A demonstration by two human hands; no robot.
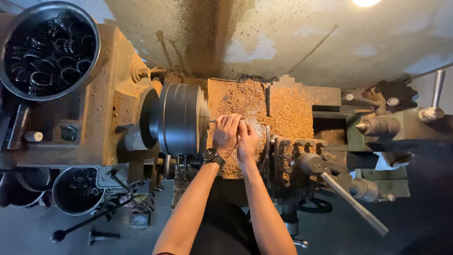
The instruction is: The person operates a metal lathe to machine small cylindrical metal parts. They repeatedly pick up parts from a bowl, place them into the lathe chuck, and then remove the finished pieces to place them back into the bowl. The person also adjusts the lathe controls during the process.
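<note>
I look down on a lathe. My left hand (225, 133), with a black wristwatch, and my right hand (247, 137) are pressed together just right of the round grey chuck (179, 119). Both hands have their fingers curled around a small part at the chuck's face, near a thin spindle stub (212, 121). The part itself is hidden by my fingers. Brown metal shavings (283, 111) cover the lathe bed behind my hands.
A round metal bowl (92, 28) of dark ring-shaped parts sits on the headstock at top left. A second bowl (59, 198) stands below left. The tool post (309, 163) with a long handle (356, 205) is to the right, the pointed tailstock centre (373, 126) further right.
</note>
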